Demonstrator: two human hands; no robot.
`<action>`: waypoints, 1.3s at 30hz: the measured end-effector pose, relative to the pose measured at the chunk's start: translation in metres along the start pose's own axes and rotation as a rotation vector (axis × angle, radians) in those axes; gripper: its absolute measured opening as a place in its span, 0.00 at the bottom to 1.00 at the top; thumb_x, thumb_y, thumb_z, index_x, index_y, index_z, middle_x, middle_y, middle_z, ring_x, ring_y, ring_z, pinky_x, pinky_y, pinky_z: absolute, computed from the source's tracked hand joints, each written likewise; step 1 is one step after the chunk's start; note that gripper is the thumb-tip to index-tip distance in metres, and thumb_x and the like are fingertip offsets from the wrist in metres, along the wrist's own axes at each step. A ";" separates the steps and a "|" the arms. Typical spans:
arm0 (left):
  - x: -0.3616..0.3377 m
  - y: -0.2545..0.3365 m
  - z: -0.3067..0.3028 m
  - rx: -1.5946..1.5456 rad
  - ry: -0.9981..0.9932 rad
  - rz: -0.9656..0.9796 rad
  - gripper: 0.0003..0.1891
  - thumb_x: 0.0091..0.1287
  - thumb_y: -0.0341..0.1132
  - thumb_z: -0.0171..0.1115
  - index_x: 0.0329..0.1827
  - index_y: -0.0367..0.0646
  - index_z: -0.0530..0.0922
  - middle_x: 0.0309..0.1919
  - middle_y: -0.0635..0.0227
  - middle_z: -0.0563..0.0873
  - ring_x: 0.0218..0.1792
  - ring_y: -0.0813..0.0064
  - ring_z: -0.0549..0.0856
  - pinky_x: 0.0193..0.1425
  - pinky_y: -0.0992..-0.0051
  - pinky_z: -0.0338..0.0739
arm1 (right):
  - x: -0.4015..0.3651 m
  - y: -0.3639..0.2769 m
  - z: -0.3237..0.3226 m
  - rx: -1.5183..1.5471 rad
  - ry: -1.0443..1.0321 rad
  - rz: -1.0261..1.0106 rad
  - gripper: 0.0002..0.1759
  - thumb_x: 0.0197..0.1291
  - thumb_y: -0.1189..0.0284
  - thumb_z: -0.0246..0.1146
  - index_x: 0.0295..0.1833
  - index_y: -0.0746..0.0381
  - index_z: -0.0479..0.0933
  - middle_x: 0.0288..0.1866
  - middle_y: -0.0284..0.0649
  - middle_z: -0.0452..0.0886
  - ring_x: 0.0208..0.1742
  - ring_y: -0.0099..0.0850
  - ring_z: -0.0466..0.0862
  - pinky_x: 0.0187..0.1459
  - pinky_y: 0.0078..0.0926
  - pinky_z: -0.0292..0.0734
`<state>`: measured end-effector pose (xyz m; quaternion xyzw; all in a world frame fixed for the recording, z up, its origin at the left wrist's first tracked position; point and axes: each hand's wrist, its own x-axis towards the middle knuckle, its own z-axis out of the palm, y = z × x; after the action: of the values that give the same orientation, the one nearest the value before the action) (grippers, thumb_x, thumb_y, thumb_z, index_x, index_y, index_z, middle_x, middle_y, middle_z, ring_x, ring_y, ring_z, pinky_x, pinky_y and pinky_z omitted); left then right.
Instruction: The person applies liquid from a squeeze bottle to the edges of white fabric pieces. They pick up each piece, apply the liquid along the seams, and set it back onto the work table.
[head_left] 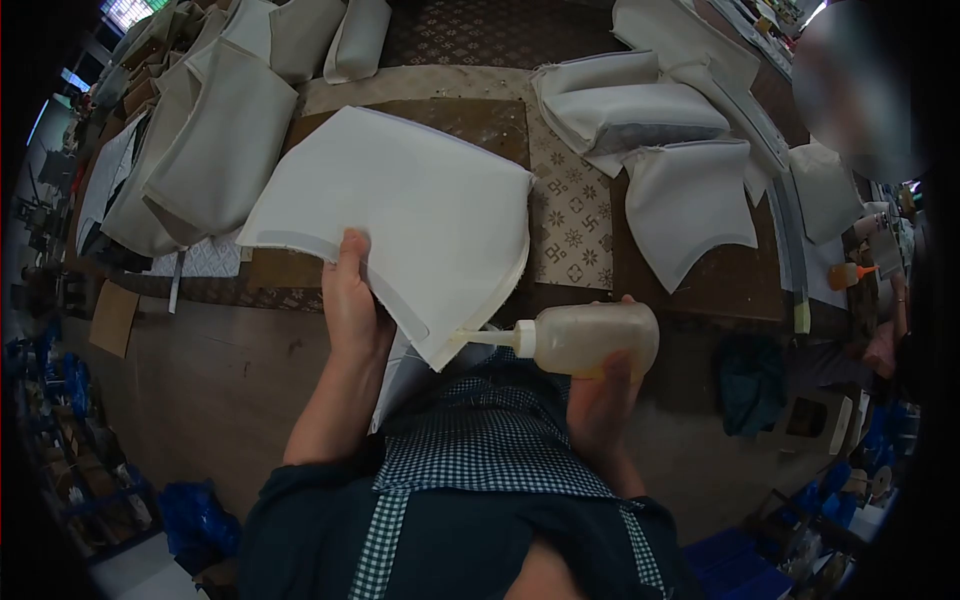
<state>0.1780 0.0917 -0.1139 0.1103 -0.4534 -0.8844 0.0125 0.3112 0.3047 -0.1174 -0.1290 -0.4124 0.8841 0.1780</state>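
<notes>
My left hand (352, 295) grips the lower left edge of a white leather-like panel (420, 200), thumb on top and fingers underneath. Grey strips run along parts of the panel's border, and its far side rests over the table. In my right hand (605, 395) is a translucent squeeze bottle (595, 338) with yellowish liquid inside, lying on its side. Its white nozzle points left, the tip right at the panel's lower corner. Most of my right fingers are behind the bottle.
Stacked pale panels (215, 150) lie at the table's left. More folded white pieces (640, 110) and a single curved panel (690, 205) lie on the right. A patterned cloth (572, 220) covers part of the table. Farther right, another person's arm (897, 300) shows near an orange-tipped bottle (846, 275).
</notes>
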 end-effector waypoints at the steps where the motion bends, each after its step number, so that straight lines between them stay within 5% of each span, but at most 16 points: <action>1: 0.000 0.000 0.001 -0.001 -0.003 0.007 0.21 0.75 0.37 0.49 0.65 0.33 0.64 0.54 0.59 0.76 0.53 0.69 0.79 0.57 0.68 0.77 | -0.002 0.001 0.000 0.004 -0.015 0.012 0.45 0.58 0.58 0.69 0.74 0.62 0.53 0.63 0.46 0.69 0.66 0.38 0.70 0.69 0.43 0.65; 7: 0.001 -0.001 -0.002 0.000 -0.022 0.012 0.20 0.75 0.37 0.49 0.65 0.33 0.65 0.53 0.60 0.77 0.53 0.69 0.80 0.57 0.69 0.77 | -0.011 0.001 0.008 0.066 -0.112 0.245 0.44 0.59 0.56 0.67 0.73 0.62 0.53 0.62 0.45 0.69 0.66 0.38 0.70 0.69 0.43 0.65; 14: 0.001 0.003 0.000 0.033 -0.009 0.019 0.20 0.76 0.36 0.49 0.64 0.33 0.65 0.53 0.60 0.77 0.52 0.70 0.80 0.56 0.70 0.77 | 0.015 -0.011 -0.004 0.040 0.079 -0.032 0.43 0.61 0.54 0.66 0.72 0.62 0.54 0.63 0.45 0.68 0.66 0.38 0.71 0.68 0.45 0.68; 22: -0.004 0.013 0.009 0.053 -0.010 0.104 0.21 0.75 0.37 0.52 0.66 0.36 0.64 0.54 0.60 0.77 0.52 0.73 0.80 0.56 0.73 0.76 | 0.007 -0.013 0.013 0.037 -0.067 0.112 0.46 0.58 0.50 0.67 0.72 0.61 0.54 0.64 0.44 0.68 0.68 0.38 0.69 0.68 0.45 0.68; 28: -0.003 0.024 0.004 0.296 0.040 0.470 0.33 0.72 0.28 0.55 0.77 0.42 0.49 0.59 0.59 0.73 0.50 0.75 0.79 0.50 0.77 0.78 | 0.023 -0.026 0.017 0.120 -0.052 0.025 0.46 0.58 0.48 0.66 0.72 0.61 0.55 0.64 0.45 0.68 0.68 0.39 0.69 0.68 0.44 0.68; 31: 0.005 0.023 0.011 0.430 -0.082 0.694 0.39 0.66 0.26 0.62 0.78 0.42 0.51 0.56 0.62 0.72 0.50 0.77 0.79 0.51 0.79 0.77 | 0.041 -0.028 0.006 0.164 -0.044 -0.042 0.43 0.59 0.49 0.65 0.71 0.61 0.56 0.65 0.44 0.66 0.69 0.39 0.68 0.68 0.44 0.68; 34: 0.022 0.039 0.009 1.295 -0.215 1.042 0.28 0.56 0.23 0.68 0.63 0.47 0.78 0.52 0.59 0.74 0.54 0.68 0.77 0.55 0.73 0.74 | 0.051 -0.035 0.001 0.176 -0.038 -0.097 0.40 0.62 0.50 0.64 0.70 0.61 0.58 0.65 0.44 0.67 0.68 0.40 0.69 0.68 0.44 0.68; 35: 0.027 0.041 0.015 1.357 -0.221 1.045 0.24 0.54 0.22 0.67 0.57 0.48 0.82 0.54 0.60 0.74 0.59 0.62 0.74 0.62 0.65 0.69 | 0.054 -0.039 0.001 0.177 -0.032 -0.115 0.39 0.62 0.51 0.63 0.70 0.61 0.58 0.64 0.44 0.67 0.68 0.40 0.69 0.68 0.43 0.68; 38: 0.051 0.061 0.048 1.446 -0.371 1.307 0.24 0.53 0.26 0.70 0.56 0.48 0.81 0.58 0.63 0.75 0.60 0.60 0.74 0.67 0.60 0.65 | 0.061 -0.045 -0.004 0.171 -0.051 -0.169 0.39 0.63 0.52 0.62 0.71 0.62 0.57 0.64 0.45 0.69 0.67 0.40 0.71 0.68 0.43 0.69; 39: 0.059 0.062 0.059 1.498 -0.436 1.250 0.22 0.55 0.29 0.69 0.56 0.49 0.80 0.58 0.66 0.77 0.61 0.61 0.74 0.72 0.55 0.58 | 0.063 -0.046 -0.005 0.164 -0.047 -0.187 0.39 0.63 0.52 0.62 0.71 0.62 0.57 0.64 0.45 0.69 0.67 0.41 0.71 0.67 0.43 0.69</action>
<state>0.1032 0.0956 -0.0416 -0.3332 -0.8630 -0.2059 0.3190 0.2660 0.3624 -0.0898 -0.0544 -0.3529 0.8972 0.2599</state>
